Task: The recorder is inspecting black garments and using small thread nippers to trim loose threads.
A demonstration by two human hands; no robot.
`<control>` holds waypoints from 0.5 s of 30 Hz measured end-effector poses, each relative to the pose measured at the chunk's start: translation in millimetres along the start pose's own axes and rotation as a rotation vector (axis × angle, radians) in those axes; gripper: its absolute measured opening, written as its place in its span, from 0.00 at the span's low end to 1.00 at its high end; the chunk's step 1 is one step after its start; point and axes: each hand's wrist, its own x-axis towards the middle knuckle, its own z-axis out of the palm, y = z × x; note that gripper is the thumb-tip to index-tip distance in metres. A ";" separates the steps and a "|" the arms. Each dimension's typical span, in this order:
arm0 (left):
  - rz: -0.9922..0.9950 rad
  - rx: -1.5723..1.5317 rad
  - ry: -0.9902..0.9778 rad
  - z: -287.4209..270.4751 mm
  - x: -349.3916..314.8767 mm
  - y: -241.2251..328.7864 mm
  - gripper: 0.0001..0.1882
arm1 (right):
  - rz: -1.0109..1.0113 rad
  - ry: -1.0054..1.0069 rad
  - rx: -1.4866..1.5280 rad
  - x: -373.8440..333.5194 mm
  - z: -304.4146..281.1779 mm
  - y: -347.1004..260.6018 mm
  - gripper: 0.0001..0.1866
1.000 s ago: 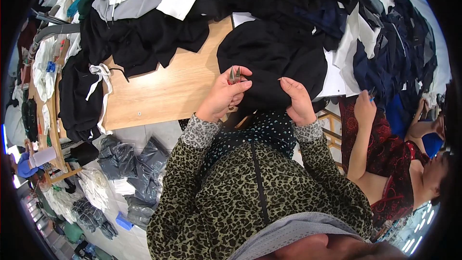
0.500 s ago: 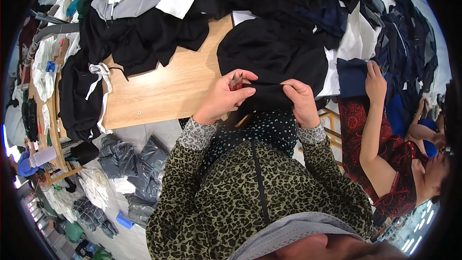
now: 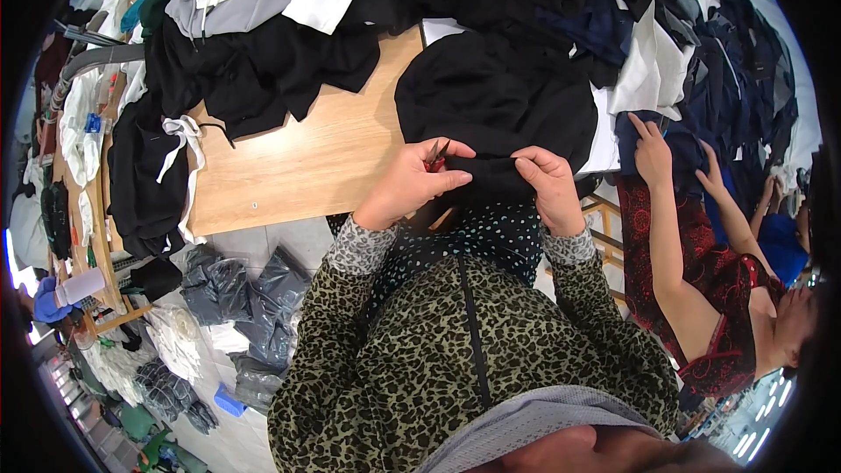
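Observation:
A black garment (image 3: 499,92) is spread over the near edge of the table and hangs down toward my lap. My left hand (image 3: 405,184) is closed around small red-handled thread snips (image 3: 437,158), their pointed blades sticking up past the fingers. Its thumb and forefinger also pinch the garment's edge. A short way to the right, my right hand (image 3: 554,191) grips the same edge between thumb and fingers. Between the two hands the edge runs as a nearly straight fold.
Black garments (image 3: 254,70) are heaped on the wooden tabletop (image 3: 289,166). Dark blue garments (image 3: 736,79) pile up at the right, where a co-worker (image 3: 674,271) handles navy cloth. Plastic-wrapped bundles (image 3: 272,298) and a blue object (image 3: 229,400) lie on the floor at lower left.
My hands have barely moved, and the snips have tilted slightly in my left hand. The co-worker's near hand has shifted left, and their other hand has come into view on the navy cloth.

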 end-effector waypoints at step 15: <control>1.117 0.891 0.364 10.4 -5.4 -55.0 0.11 | -1.078 0.500 -0.949 -6.0 -2.8 17.6 0.14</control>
